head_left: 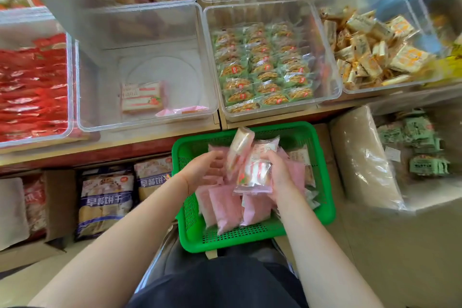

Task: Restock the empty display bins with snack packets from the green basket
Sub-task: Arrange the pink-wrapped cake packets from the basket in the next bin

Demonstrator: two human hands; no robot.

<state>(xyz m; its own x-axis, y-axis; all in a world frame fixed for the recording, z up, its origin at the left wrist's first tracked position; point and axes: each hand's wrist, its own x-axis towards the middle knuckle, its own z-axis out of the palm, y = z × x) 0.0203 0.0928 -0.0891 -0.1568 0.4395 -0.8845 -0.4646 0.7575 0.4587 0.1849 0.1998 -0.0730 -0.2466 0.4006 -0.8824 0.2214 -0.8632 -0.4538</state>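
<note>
**Mei:** Shop shelving with clear tubs fills the view, and the green basket (322,172) sits nearest, right in front of the person's lap. What is in hand?

**Tao:** Gathering a bunch. The right hand (280,175) has its fingers curled round a clear-fronted packet (252,177) with pink trim, lifted just above the pink packets (225,205) lying in the basket. 2 or 3 more wrappers (246,145) stand up behind it; I cannot tell which fingers hold them.

**Mei:** And the left hand (202,172)?

**Tao:** Over the basket's left half, fingers loosely bent toward the bunch, touching or nearly so. It holds nothing that I can make out.

**Mei:** So what would make this step go well?

**Tao:** I would bring the left palm in to square the stack, printed faces one way, before lifting. Slippery film probably slides, so keep a thumb on top.

**Mei:** Where should it go?

**Tao:** Beyond the basket and to its left, the nearly empty bin (105,117) holds 1 matching packet (142,97) with a strawberry picture. Lay the bunch beside it in rows, as in the full bin (332,62) of green packets straight beyond the basket.
</note>
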